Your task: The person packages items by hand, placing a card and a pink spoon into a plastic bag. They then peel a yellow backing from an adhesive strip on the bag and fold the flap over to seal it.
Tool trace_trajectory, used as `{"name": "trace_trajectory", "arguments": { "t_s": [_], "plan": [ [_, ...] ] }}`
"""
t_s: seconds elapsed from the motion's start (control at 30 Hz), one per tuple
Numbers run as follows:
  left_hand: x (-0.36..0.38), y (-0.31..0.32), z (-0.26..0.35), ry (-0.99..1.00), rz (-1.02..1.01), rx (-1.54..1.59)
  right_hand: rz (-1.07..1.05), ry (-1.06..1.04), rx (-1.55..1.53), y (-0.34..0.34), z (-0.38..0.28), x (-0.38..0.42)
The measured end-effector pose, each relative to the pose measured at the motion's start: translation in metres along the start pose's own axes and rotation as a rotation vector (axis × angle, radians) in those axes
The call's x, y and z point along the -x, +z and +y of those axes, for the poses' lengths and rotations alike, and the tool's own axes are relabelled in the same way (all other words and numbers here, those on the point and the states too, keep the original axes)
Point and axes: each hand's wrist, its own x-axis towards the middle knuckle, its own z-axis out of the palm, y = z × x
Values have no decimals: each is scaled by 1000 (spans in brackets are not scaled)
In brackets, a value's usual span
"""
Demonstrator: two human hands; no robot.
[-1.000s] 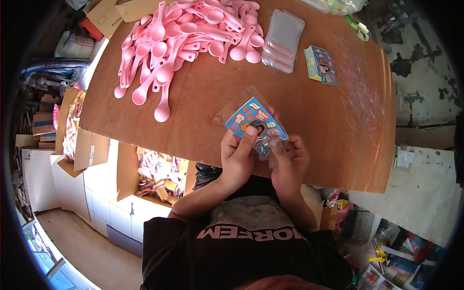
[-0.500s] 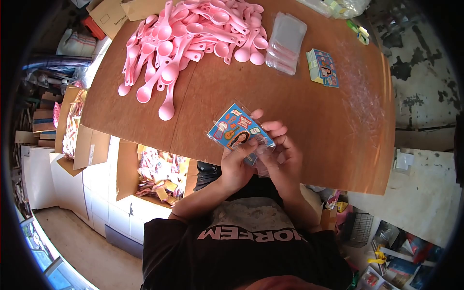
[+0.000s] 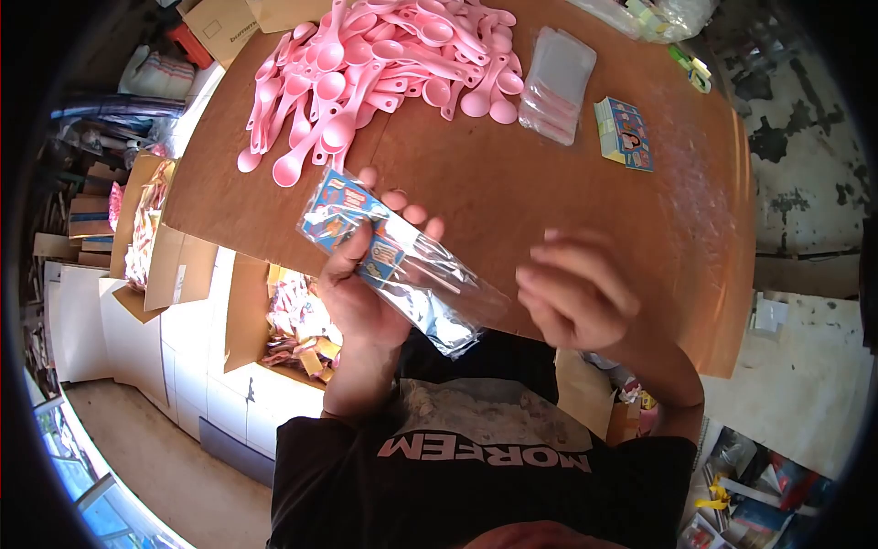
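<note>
My left hand (image 3: 370,297) is closed on a clear plastic bag (image 3: 439,279) with a blue printed card (image 3: 380,261) in it. The thumb lies over the card's front, and fingertips show behind the upper edge. From the card, the shiny bag stretches down to the right, toward my body. My right hand (image 3: 581,291) is apart from the bag, to its right, with loosely bent fingers, slightly blurred and holding nothing I can see. Beyond the left hand lies a large heap of pink plastic spoons (image 3: 375,69).
On the brown table (image 3: 512,197) lie a stack of clear bags (image 3: 560,78), a stack of printed cards (image 3: 626,134) and green-handled scissors (image 3: 690,69). Open cartons of packed items, one carton (image 3: 245,316) by the near edge, stand at the left.
My left hand has moved left with the card, and the bag now stretches out at full length. My right hand has come off it and moved right. The view has shifted slightly.
</note>
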Motion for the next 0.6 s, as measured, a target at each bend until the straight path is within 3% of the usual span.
{"name": "trace_trajectory", "arguments": {
  "t_s": [0.17,0.27,0.5,0.6],
  "plan": [
    [-2,0,6,93,17,-40,-73,139,119,39,100,-37],
    [0,5,5,88,35,-62,-102,53,206,67,142,-36],
    [4,6,9,151,93,-155,-287,292,42,42,90,-5],
    [-1,5,4,156,137,-177,-379,210,147,12,57,4]
  ]
}}
